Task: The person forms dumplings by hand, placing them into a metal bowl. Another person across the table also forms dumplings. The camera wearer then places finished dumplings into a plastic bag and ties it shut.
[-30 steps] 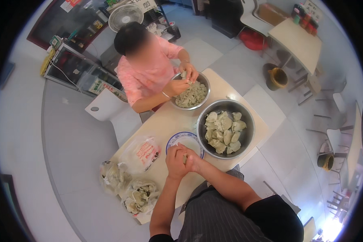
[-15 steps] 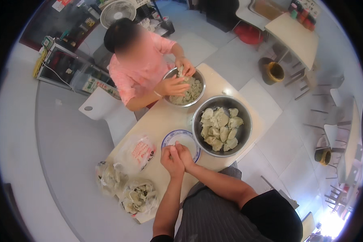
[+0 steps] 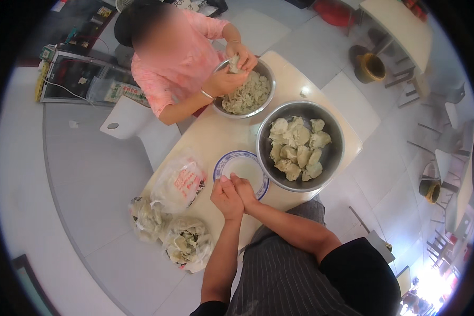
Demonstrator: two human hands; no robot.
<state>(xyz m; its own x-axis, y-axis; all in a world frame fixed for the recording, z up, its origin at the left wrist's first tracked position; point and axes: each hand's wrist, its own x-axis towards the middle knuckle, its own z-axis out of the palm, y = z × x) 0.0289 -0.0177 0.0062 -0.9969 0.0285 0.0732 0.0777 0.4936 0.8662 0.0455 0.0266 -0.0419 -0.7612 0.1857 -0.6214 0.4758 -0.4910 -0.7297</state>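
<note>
My left hand (image 3: 227, 200) and my right hand (image 3: 245, 194) are pressed together, palms cupped against each other. Whatever lies between them is hidden. They are above the near edge of a white plate (image 3: 240, 154) with a blue patterned rim. To the right of the plate stands a large steel bowl (image 3: 333, 156) with several pale green, rounded lumps (image 3: 302, 138) in it. Across the table, a co-worker's hands (image 3: 233, 73) hold a pale green piece above a smaller steel bowl (image 3: 272, 97) full of small, crumbly pale green pieces (image 3: 251, 93).
Left of my hands, a white plastic bag with red print (image 3: 181, 179) lies on the cream table (image 3: 286, 73). Two clear bags (image 3: 187, 243) of greenish scraps sit at the table's near left corner. A white chair (image 3: 130, 125) stands beside the co-worker. Bins and more tables are at right.
The view has shifted, so the table and bowls sit higher and further right. My hands stay clasped over the plate. The co-worker's hands have lifted a piece a little off the smaller bowl.
</note>
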